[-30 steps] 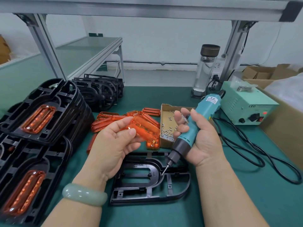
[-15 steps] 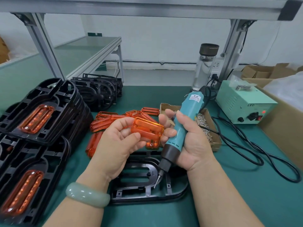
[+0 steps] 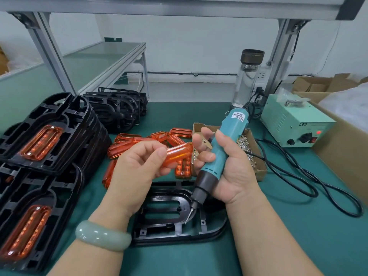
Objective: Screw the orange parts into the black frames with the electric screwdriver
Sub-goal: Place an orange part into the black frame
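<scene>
An orange part is pinched between the thumb and fingers of the left hand and held above the black frame, which lies flat on the green surface just in front of the person. The screwdriver is gripped in the right hand, with the fingers curled round its teal body and the bit angled down over the frame's right side; whether the bit touches cannot be told. A heap of orange parts is seen behind the hands, beside a screw box. Fitted frames are stacked at the left, and a power supply is seen at the far right.
</scene>
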`<control>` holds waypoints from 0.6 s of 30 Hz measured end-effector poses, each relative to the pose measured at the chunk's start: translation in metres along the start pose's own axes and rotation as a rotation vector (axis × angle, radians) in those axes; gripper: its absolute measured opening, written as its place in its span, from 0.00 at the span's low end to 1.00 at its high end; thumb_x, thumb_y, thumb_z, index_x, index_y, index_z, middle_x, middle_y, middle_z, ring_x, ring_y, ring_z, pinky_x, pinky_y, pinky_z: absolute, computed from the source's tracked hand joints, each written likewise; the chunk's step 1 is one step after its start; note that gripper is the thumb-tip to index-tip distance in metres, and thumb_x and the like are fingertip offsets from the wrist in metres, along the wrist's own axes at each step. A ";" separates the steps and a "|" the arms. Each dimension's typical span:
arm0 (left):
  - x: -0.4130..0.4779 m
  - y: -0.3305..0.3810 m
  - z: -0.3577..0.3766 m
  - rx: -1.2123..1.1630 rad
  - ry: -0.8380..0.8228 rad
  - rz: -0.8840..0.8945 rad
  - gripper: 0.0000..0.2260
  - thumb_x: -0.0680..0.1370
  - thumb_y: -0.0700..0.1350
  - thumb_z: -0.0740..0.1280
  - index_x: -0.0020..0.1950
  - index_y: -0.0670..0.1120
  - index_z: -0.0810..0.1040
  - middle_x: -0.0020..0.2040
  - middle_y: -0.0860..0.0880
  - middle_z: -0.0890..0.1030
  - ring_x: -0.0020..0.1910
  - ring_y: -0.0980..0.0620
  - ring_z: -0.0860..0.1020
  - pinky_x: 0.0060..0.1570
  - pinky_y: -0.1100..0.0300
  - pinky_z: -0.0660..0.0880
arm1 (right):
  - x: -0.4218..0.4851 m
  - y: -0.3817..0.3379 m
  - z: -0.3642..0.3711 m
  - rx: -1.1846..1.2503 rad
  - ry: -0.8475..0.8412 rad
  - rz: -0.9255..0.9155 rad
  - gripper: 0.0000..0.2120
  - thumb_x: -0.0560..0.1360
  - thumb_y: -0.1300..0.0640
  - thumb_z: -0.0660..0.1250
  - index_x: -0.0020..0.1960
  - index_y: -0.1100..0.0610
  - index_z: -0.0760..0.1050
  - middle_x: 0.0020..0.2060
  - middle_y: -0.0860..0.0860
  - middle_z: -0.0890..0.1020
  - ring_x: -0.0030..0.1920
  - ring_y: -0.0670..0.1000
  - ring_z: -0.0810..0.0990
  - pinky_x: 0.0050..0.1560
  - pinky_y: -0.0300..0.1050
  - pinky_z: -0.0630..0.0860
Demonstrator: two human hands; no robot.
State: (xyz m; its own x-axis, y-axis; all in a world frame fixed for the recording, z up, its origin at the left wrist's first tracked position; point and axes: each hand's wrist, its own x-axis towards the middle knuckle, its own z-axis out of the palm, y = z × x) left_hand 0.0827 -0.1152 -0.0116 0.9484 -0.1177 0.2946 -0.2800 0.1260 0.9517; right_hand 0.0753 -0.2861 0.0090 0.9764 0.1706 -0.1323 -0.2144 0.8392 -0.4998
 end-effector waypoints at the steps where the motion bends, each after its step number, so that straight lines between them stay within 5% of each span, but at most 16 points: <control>1: 0.000 -0.001 0.000 0.042 -0.015 0.010 0.03 0.70 0.49 0.73 0.43 0.53 0.82 0.45 0.48 0.85 0.43 0.48 0.83 0.40 0.63 0.78 | 0.000 0.000 0.000 0.004 -0.007 0.003 0.13 0.68 0.53 0.67 0.51 0.56 0.76 0.40 0.55 0.83 0.22 0.43 0.71 0.28 0.37 0.72; 7: 0.000 -0.003 -0.002 0.163 -0.159 0.013 0.18 0.66 0.41 0.73 0.50 0.60 0.80 0.53 0.54 0.83 0.52 0.55 0.81 0.49 0.67 0.76 | 0.000 0.001 0.000 0.013 -0.071 0.021 0.13 0.70 0.52 0.65 0.52 0.56 0.76 0.39 0.53 0.82 0.22 0.42 0.71 0.27 0.36 0.72; 14: -0.008 0.014 -0.011 0.760 -0.139 0.245 0.26 0.66 0.43 0.74 0.58 0.65 0.72 0.56 0.66 0.77 0.57 0.65 0.74 0.56 0.77 0.66 | -0.003 -0.010 -0.005 -0.089 -0.072 0.016 0.12 0.68 0.53 0.66 0.49 0.57 0.77 0.37 0.53 0.82 0.21 0.42 0.70 0.28 0.35 0.70; 18: -0.018 0.021 -0.017 0.865 -0.166 0.258 0.30 0.67 0.40 0.76 0.59 0.66 0.70 0.58 0.70 0.73 0.58 0.67 0.72 0.56 0.79 0.62 | -0.002 -0.017 -0.006 -0.086 -0.025 -0.031 0.11 0.69 0.53 0.65 0.50 0.57 0.76 0.38 0.53 0.82 0.21 0.42 0.70 0.28 0.34 0.71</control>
State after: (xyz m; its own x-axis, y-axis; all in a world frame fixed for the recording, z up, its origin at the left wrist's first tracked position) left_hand 0.0624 -0.0935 0.0017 0.8259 -0.3371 0.4520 -0.5578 -0.6056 0.5676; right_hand 0.0766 -0.3041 0.0123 0.9827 0.1592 -0.0951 -0.1847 0.7972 -0.5748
